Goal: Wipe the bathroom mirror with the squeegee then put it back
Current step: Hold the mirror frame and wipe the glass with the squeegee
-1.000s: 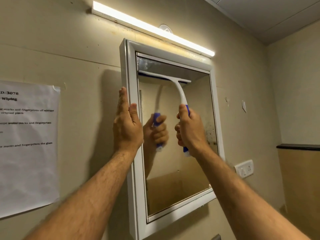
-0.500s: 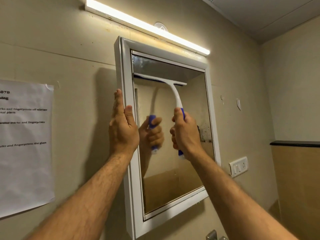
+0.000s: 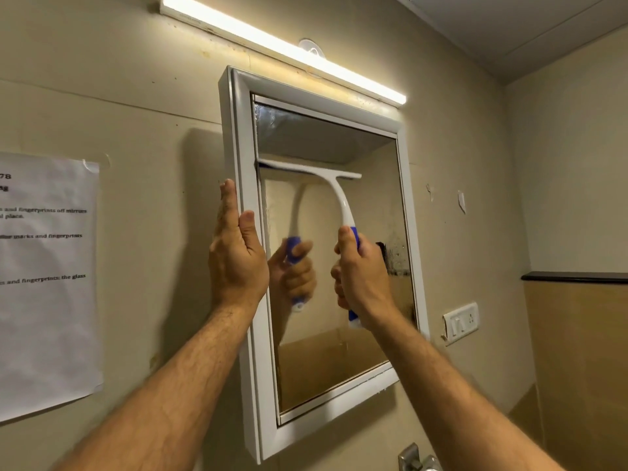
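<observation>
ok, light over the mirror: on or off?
On. The light bar glows bright along its whole length and washes the wall above the mirror.

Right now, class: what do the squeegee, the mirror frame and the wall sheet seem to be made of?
Squeegee: smooth white plastic, going by its glossy moulded curve; the blue grip looks rubbery, though that is unsure.
Mirror frame: white with a satin sheen and sharp profiled edges, probably plastic or painted wood.
Wall sheet: thin matte paper, printed and wrinkled.
</observation>
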The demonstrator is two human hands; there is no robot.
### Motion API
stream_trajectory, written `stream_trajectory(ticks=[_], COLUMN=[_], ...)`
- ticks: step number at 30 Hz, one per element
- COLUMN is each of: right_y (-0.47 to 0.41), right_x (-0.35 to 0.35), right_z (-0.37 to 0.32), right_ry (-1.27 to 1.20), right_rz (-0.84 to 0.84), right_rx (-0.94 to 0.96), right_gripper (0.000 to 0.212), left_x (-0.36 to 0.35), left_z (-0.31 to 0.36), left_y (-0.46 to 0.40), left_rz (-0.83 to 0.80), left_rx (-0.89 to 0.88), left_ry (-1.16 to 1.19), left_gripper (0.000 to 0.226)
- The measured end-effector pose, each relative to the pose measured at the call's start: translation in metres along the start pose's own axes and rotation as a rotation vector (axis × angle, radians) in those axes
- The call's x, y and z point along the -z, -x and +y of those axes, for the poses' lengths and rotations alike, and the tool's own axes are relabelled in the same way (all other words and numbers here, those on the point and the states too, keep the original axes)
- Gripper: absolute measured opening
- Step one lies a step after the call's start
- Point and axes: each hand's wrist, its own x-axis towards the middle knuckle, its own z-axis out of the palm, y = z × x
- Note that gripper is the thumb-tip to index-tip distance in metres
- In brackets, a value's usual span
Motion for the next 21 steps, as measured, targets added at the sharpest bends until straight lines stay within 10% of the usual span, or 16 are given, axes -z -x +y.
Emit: stream_trajectory(ticks=[21], right_y=[-0.043], right_x=[0.002], right_z=[0.037], right_ry=[0.062], right_rz=[0.168], right_rx=[0.123], right_gripper=[0.036], left_x=[0.003], left_z=[0.001], left_y=[0.007], left_rz=[-0.008], left_rx=[-0.015], left_ry=[-0.016], left_gripper=[0.05])
